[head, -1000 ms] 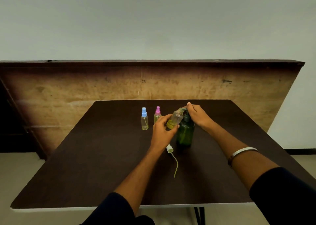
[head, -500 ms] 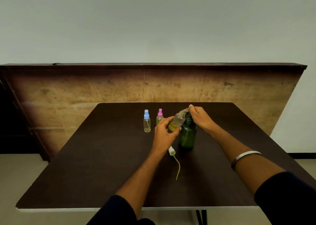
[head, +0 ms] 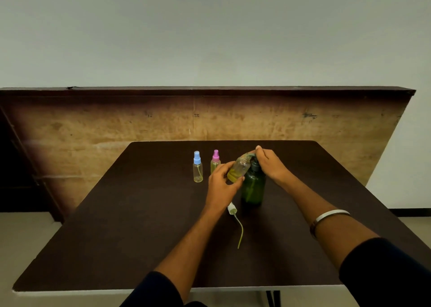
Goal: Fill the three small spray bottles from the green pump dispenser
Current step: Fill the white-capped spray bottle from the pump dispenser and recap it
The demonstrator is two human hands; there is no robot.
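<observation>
green dispenser (head: 253,188) | blue-capped bottle (head: 197,167) | pink-capped bottle (head: 215,161) | dark-brown table (head: 116,225)

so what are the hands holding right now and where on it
The left hand grips the tilted, uncapped small bottle around its lower body. The right hand rests curled over the green pump dispenser at its pump head.
</observation>
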